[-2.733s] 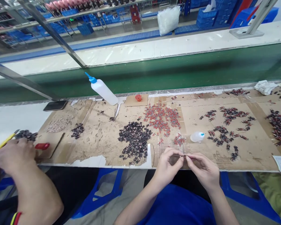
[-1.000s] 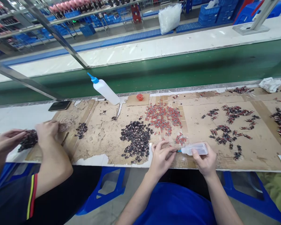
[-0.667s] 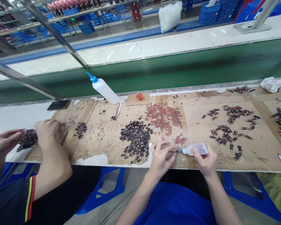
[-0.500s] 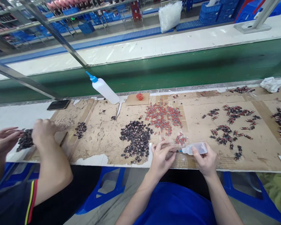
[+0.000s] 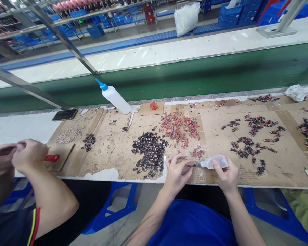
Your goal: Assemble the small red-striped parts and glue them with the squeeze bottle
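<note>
My right hand (image 5: 227,174) is closed around a small translucent squeeze bottle (image 5: 207,162), tilted on its side with its blue tip pointing left. The tip meets a small black part (image 5: 194,165) pinched between the thumb and fingers of my left hand (image 5: 178,171); its exact kind is too small to tell. Just left of my left hand lies a heap of small black parts (image 5: 150,153). Beyond my hands, small red parts (image 5: 179,126) are spread over the cardboard (image 5: 213,126). Joined red-and-black pieces (image 5: 246,147) lie to the right.
A larger white bottle with a blue nozzle (image 5: 116,99) leans at the back, near a red cap (image 5: 153,106). A phone (image 5: 65,114) lies at left. A co-worker's hands (image 5: 28,153) work at the far left near a red-handled tool (image 5: 52,158). A metal post (image 5: 64,41) rises behind.
My hands and the squeeze bottle have barely moved. The co-worker's hands have drawn together and nearer the table's front edge, leaving a red-handled tool visible.
</note>
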Action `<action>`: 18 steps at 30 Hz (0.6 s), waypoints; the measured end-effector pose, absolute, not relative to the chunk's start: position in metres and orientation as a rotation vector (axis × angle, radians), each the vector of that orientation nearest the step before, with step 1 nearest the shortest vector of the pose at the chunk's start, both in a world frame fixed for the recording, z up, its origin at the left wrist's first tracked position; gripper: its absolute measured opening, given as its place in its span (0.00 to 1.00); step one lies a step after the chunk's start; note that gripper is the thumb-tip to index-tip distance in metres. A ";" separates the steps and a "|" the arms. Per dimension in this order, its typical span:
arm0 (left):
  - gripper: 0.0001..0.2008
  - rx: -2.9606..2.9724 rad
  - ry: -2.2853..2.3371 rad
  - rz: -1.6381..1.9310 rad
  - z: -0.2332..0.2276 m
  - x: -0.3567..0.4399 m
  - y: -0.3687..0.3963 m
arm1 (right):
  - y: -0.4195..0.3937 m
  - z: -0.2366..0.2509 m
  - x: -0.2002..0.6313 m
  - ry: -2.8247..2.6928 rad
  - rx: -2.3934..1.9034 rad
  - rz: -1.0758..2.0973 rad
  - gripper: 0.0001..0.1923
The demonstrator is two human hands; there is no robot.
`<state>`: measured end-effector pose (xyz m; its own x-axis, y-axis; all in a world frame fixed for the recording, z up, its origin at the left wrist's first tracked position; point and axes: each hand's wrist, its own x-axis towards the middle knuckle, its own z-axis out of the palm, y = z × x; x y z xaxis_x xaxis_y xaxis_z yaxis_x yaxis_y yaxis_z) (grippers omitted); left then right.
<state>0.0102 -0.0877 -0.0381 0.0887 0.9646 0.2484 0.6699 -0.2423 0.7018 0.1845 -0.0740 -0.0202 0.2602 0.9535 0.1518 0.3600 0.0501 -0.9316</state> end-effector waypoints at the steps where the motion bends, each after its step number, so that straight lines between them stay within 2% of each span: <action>1: 0.10 1.970 1.612 0.962 -0.038 0.010 -0.088 | -0.074 -0.021 0.185 -1.295 -1.504 0.734 0.12; 10: 0.09 2.068 1.644 1.017 -0.040 0.013 -0.090 | -0.069 -0.031 0.194 -1.295 -1.494 0.732 0.13; 15: 0.09 2.092 1.618 1.022 -0.037 0.010 -0.089 | -0.067 -0.037 0.198 -1.013 -1.397 0.681 0.13; 18: 0.07 2.067 1.674 1.036 -0.031 -0.001 -0.086 | -0.061 -0.036 0.199 -0.962 -1.336 0.647 0.18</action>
